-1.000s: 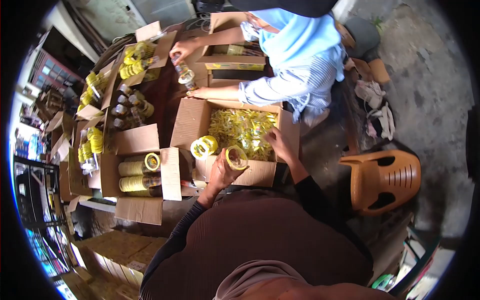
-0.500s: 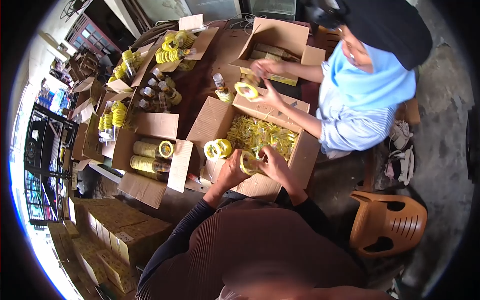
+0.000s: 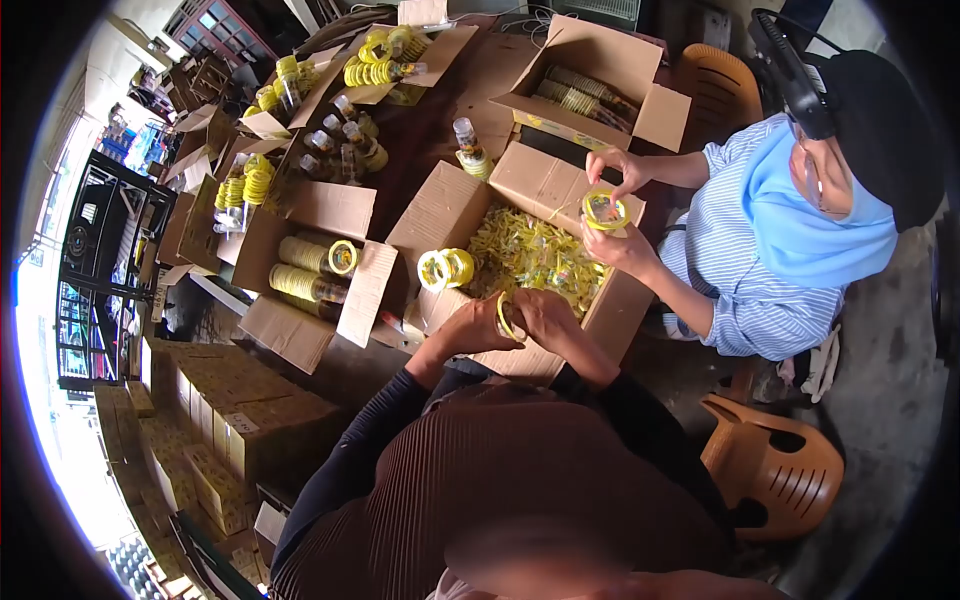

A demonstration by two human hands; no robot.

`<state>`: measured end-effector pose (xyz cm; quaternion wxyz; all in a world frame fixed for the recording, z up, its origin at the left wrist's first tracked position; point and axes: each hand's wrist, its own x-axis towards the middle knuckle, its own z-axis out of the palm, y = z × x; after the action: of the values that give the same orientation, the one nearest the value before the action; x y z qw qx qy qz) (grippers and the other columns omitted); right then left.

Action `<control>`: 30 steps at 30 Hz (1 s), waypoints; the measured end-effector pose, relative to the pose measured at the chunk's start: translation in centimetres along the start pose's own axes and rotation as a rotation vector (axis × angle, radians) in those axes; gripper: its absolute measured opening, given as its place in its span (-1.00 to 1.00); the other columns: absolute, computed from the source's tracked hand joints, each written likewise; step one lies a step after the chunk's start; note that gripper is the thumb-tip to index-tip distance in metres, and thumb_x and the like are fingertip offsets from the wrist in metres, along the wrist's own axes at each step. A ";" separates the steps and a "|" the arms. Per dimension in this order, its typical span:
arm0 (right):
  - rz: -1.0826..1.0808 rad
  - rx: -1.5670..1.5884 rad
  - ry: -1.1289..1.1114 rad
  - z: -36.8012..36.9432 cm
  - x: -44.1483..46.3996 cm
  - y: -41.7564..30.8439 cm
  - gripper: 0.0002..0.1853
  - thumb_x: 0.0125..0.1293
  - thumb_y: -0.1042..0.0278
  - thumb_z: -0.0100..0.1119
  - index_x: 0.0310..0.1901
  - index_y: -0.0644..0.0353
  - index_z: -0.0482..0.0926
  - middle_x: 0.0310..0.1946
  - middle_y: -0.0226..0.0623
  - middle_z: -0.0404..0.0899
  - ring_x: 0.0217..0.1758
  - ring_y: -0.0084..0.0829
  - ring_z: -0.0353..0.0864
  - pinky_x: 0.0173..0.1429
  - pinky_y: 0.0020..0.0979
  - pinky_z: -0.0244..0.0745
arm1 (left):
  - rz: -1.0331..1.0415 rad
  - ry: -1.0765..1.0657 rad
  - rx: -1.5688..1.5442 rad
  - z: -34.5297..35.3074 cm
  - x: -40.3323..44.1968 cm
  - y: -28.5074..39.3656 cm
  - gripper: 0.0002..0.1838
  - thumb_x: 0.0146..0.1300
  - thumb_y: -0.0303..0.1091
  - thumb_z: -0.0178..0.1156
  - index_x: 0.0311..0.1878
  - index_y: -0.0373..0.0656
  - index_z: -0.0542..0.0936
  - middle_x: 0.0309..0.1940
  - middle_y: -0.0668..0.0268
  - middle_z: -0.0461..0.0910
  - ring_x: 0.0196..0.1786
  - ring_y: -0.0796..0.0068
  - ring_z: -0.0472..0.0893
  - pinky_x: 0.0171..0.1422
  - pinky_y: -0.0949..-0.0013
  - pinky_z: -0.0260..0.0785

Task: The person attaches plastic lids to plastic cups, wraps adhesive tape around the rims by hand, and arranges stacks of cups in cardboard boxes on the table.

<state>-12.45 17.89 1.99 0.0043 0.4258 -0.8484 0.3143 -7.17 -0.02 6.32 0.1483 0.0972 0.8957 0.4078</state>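
My left hand point(image 3: 472, 328) grips a round container with a yellow rim point(image 3: 507, 316), turned on its side. Against the other side of it are the closed fingers of my right hand point(image 3: 545, 322). Both hands are over the near edge of an open cardboard box point(image 3: 440, 212) filled with small yellow packets point(image 3: 530, 255). Yellow-rimmed rings or lids point(image 3: 446, 269) rest at the box's left corner, just beyond my left hand.
Across the box, a co-worker point(image 3: 770, 220) holds another yellow-rimmed container point(image 3: 606, 209). Cardboard boxes with stacked containers point(image 3: 310, 270) stand left and behind. A clear-topped stack point(image 3: 470, 150) is upright on the table. An orange chair point(image 3: 775, 470) stands at right.
My right hand has come from the packets to the container, which is now tilted sideways. The co-worker has taken up a container and brought it near the body. The view has shifted.
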 end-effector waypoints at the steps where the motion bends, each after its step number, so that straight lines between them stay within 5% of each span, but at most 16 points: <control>1: -0.002 0.001 0.000 0.0 -0.1 -0.1 -0.83 0.32 0.30 0.03 -0.19 0.22 0.41 -0.39 -0.12 0.56 -0.30 -0.06 0.61 -0.25 -0.12 0.51 | -0.001 0.001 0.001 0.2 -0.1 -0.2 -0.29 -0.19 -0.18 0.51 0.06 -0.24 0.44 -0.25 0.11 0.66 -0.20 0.16 0.68 -0.06 0.24 0.52; 4: 0.097 0.094 -0.062 -0.1 -0.4 -0.4 -0.81 0.31 0.27 0.05 -0.20 0.22 0.41 -0.42 -0.08 0.56 -0.30 -0.03 0.61 -0.24 -0.11 0.49 | 0.062 0.037 -0.086 0.5 -0.4 -0.4 -0.35 -0.18 -0.24 0.48 0.02 -0.25 0.45 -0.27 0.15 0.65 -0.23 0.21 0.67 -0.08 0.26 0.51; 6: 0.145 0.235 -0.042 -0.1 -0.7 -0.3 -0.80 0.32 0.24 0.06 -0.22 0.21 0.42 -0.45 -0.06 0.56 -0.31 0.00 0.59 -0.24 -0.12 0.47 | 0.091 0.053 -0.057 0.8 -0.5 -0.4 -0.28 -0.19 -0.18 0.42 0.06 -0.33 0.42 -0.29 -0.04 0.63 -0.24 -0.10 0.63 -0.11 0.12 0.50; 14: 0.229 0.477 0.116 3.3 -2.6 0.3 -0.74 0.37 0.22 -0.10 -0.29 0.26 0.44 -0.46 0.00 0.48 -0.37 0.07 0.51 -0.29 -0.14 0.37 | 0.112 0.070 0.172 3.4 -1.3 -3.4 -0.04 -0.19 -0.05 0.41 0.24 -0.49 0.31 -0.21 -0.14 0.62 -0.21 -0.07 0.65 -0.11 0.10 0.51; 17: 0.282 0.607 0.182 4.1 -3.2 0.1 -0.82 0.36 0.31 -0.04 -0.29 0.25 0.43 -0.51 -0.03 0.44 -0.44 -0.02 0.48 -0.32 -0.17 0.37 | 0.115 0.154 0.257 3.6 -1.8 -2.6 -0.24 -0.19 -0.18 0.47 0.09 -0.34 0.40 -0.32 0.03 0.65 -0.26 0.02 0.67 -0.14 0.16 0.54; 20: 0.296 0.754 0.234 4.0 -3.6 -0.4 -0.81 0.41 0.33 -0.09 -0.31 0.26 0.39 -0.56 -0.25 0.28 -0.47 -0.49 0.24 -0.36 -0.38 0.25 | 0.138 0.175 0.291 3.6 -2.1 -1.6 -0.16 -0.18 -0.13 0.48 0.15 -0.41 0.37 -0.33 -0.02 0.64 -0.28 0.00 0.67 -0.17 0.12 0.54; 23: 0.285 0.840 0.364 3.6 -3.5 -1.7 -0.80 0.41 0.32 -0.08 -0.32 0.27 0.37 -0.56 -0.31 0.22 -0.44 -0.58 0.20 -0.36 -0.41 0.22 | 0.116 0.144 0.276 3.5 -2.2 -1.0 -0.13 -0.13 -0.06 0.41 0.18 -0.46 0.36 -0.27 -0.08 0.62 -0.30 -0.02 0.66 -0.23 0.06 0.53; 27: 0.355 0.655 0.221 2.8 -3.4 -1.4 -0.80 0.38 0.31 -0.04 -0.35 0.25 0.35 -0.60 -0.21 0.22 -0.52 -0.42 0.24 -0.38 -0.36 0.24 | 0.272 0.223 0.261 3.6 -2.0 -2.6 -0.13 -0.13 -0.07 0.41 0.17 -0.49 0.35 -0.33 -0.07 0.62 -0.34 0.00 0.66 -0.28 0.07 0.53; 28: 0.374 0.530 0.189 1.9 -2.9 -2.2 -0.81 0.35 0.34 0.00 -0.36 0.26 0.33 -0.60 -0.07 0.27 -0.52 -0.14 0.36 -0.37 -0.26 0.29 | 0.229 0.185 0.242 3.4 -2.1 -2.9 -0.11 -0.13 -0.08 0.40 0.19 -0.52 0.34 -0.35 -0.07 0.63 -0.35 0.00 0.66 -0.28 0.09 0.53; 30: 0.384 0.431 0.169 1.3 -2.6 -3.3 -0.82 0.32 0.35 0.04 -0.35 0.26 0.33 -0.56 -0.03 0.32 -0.47 -0.03 0.40 -0.36 -0.20 0.32 | 0.235 0.144 0.254 2.6 -2.3 -3.4 -0.10 -0.14 -0.08 0.40 0.20 -0.52 0.33 -0.35 -0.07 0.63 -0.35 0.00 0.66 -0.26 0.10 0.53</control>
<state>-8.02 17.59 1.99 -0.0751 0.2212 -0.8237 0.5167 -4.27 -1.10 2.53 0.0219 0.1895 0.9308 0.3120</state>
